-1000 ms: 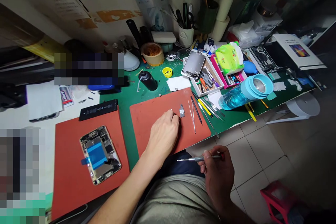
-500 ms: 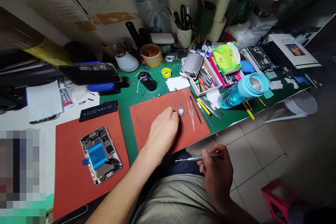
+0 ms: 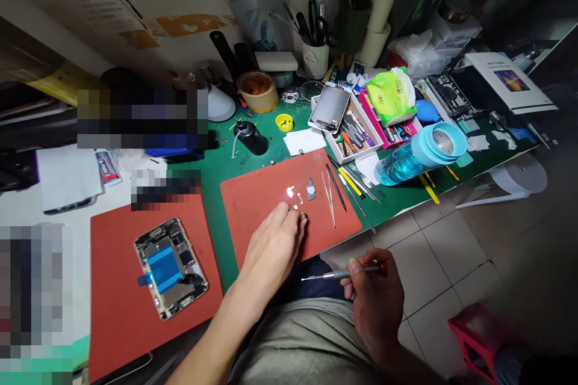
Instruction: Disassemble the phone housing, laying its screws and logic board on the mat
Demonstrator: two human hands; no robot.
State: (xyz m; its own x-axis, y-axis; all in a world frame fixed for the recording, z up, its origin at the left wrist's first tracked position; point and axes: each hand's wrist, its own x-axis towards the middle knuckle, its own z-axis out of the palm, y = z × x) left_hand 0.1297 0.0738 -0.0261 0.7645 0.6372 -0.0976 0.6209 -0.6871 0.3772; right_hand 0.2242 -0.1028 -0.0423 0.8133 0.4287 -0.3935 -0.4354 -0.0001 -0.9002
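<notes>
My left hand rests low over the red mat, its fingers curled and pressed together. Whatever lies between the fingertips is hidden from me. Just beyond the fingers are several small shiny metal parts and a grey metal plate. My right hand grips a precision screwdriver in front of the mat's near edge, its tip pointing left above my lap. On a second red mat to the left lies an opened phone with blue strips across its middle.
Tweezers and several thin tools lie at the mat's right side. A blue water bottle stands near the table edge. Behind the mat are a black dropper bottle, a yellow cap and a tool box with a phone screen on it.
My left hand has drawn back toward me and slightly left, uncovering small shiny parts on the mat. My right hand still holds the screwdriver in nearly the same place.
</notes>
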